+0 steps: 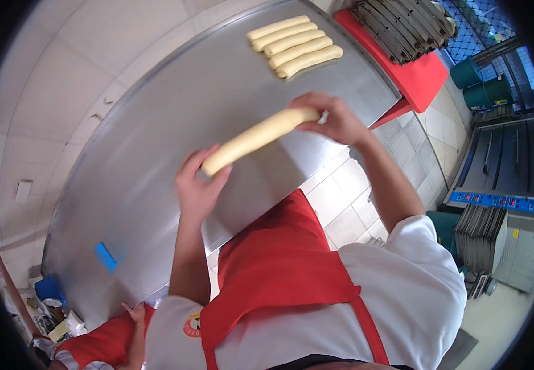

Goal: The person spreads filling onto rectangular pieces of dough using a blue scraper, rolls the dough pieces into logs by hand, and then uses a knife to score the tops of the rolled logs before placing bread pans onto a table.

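A long pale roll of dough (251, 139) hangs tilted above the steel table, its right end higher in the picture. My left hand (200, 179) grips its lower left end between thumb and fingers. Around the other end, my right hand (332, 117) is closed, with the fingertips curled over the dough. Farther off on the steel table (150, 179), several similar dough rolls (298, 46) lie side by side in a row.
A blue scraper-like piece (105, 257) lies on the table's left part. At lower left, a co-worker's hand (135, 311) touches the table edge. A red stand (418, 80) with stacked metal trays (406, 28) adjoins the far right corner. An oven-like unit (504, 160) stands at right.
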A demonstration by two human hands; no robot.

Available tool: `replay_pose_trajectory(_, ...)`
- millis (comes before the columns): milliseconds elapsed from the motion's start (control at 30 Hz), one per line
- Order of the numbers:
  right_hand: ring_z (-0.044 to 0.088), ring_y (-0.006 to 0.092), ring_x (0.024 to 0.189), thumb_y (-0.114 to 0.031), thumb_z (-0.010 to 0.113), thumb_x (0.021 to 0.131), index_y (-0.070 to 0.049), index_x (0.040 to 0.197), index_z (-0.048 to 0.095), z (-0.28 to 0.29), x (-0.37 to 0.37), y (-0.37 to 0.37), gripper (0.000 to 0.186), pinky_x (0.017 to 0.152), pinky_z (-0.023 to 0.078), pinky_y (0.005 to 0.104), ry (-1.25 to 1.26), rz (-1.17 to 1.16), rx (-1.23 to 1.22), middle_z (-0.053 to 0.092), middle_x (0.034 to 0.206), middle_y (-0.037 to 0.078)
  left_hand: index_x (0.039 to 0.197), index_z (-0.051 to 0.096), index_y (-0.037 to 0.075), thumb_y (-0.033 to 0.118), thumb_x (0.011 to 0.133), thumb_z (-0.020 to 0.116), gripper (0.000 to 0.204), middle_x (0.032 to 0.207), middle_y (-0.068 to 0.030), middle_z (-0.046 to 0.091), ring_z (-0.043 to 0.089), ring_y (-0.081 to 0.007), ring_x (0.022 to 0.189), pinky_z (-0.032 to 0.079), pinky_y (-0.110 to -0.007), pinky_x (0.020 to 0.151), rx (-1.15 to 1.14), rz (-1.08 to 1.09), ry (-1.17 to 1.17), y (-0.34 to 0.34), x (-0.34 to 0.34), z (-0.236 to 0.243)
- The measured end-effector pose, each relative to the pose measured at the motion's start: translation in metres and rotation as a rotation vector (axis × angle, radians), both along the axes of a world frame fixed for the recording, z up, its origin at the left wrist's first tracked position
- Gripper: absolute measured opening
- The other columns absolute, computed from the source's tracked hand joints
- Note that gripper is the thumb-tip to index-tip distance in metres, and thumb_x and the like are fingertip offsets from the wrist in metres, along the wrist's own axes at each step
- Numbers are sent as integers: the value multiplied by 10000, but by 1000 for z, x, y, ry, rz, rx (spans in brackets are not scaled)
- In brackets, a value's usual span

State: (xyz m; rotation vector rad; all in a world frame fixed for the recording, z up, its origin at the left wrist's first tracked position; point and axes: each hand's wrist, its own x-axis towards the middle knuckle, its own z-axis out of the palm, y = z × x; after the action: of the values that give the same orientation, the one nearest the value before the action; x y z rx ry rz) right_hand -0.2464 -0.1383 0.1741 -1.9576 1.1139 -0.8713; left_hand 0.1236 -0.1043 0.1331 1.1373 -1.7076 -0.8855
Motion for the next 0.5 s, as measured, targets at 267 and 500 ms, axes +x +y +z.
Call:
replay_pose_trajectory(267,613,406,1314,-128,745,943,-176,1425,698,-128,-241,-141,486,1179,450,523,566,-456,-142,552,1572,190,1451,615,66,112,854,902,664,1408,-139,583,676,-294,1177,606,-401,975,25,97,-353,-162,-255,-94)
replay_pose_trajectory(500,628,395,1269,65,658,920,-119,1282,728,-153,-231,-154,412,1067,538,443,302,-461,-207,632,1401,171,1326,689,68,54,903,837,448,1341,-137,592,713,-281,1083,629,-383,934,-82,102,-399,-169,-272,-124)
